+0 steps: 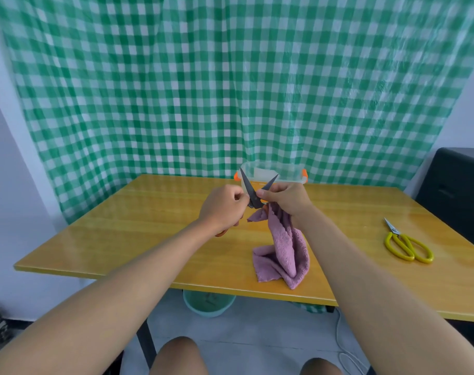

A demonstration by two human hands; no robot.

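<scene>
My left hand [221, 208] grips the orange handles of a pair of scissors [250, 194] held above the wooden table [149, 228]. The dark blades point up and stand spread apart. My right hand [285, 198] holds the top of a purple cloth [284, 253] and pinches it against one blade near the pivot. The cloth hangs down from that hand, and its lower end lies folded on the table.
A clear plastic box with orange clips [273, 173] stands at the table's far edge, right behind the blades. Yellow-handled scissors [407, 244] lie near the right edge. A green checked curtain hangs behind. A green basin [208, 304] sits under the table; a dark seat [457, 190] is at right.
</scene>
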